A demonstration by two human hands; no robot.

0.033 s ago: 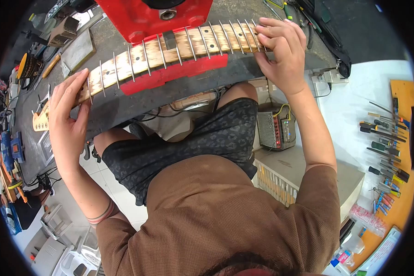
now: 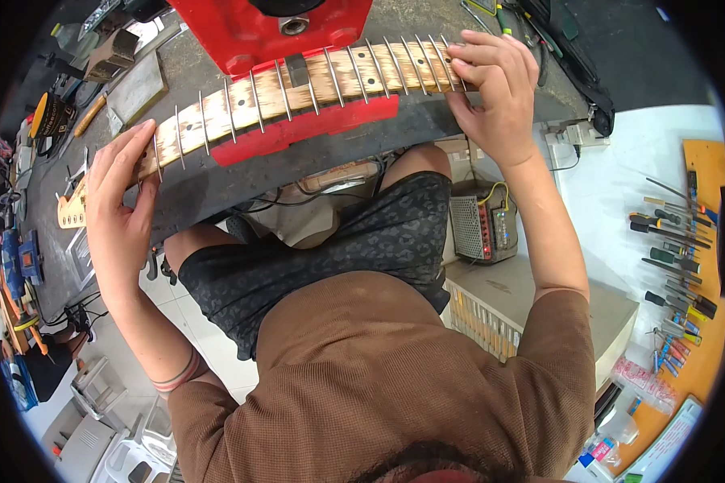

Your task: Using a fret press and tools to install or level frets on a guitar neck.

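Note:
A guitar neck (image 2: 262, 95) with mottled pale and brown wood lies crosswise on a red base with a red front bar (image 2: 306, 129). Metal fret wires stick out past both edges of its fingerboard, and dark dots mark it. My left hand (image 2: 121, 181) grips the neck near the headstock (image 2: 71, 211), thumb on the near edge and fingers across the far side. At the other end my right hand (image 2: 495, 92) is closed around the neck, thumb below and fingers over the top. Under the red press (image 2: 274, 36), a small dark block (image 2: 297, 70) rests on the fingerboard.
The dark workbench (image 2: 197, 197) carries a wooden-handled tool (image 2: 90, 115), a flat grey plate (image 2: 137, 87) and a brown block (image 2: 111, 56) at left. Pliers and cutters lie far right. An electrical box (image 2: 485, 221) stands below the bench; files and screwdrivers (image 2: 677, 249) hang at right.
The fingers of my right hand have shifted very slightly to the right. The guitar neck, press and left hand look unmoved.

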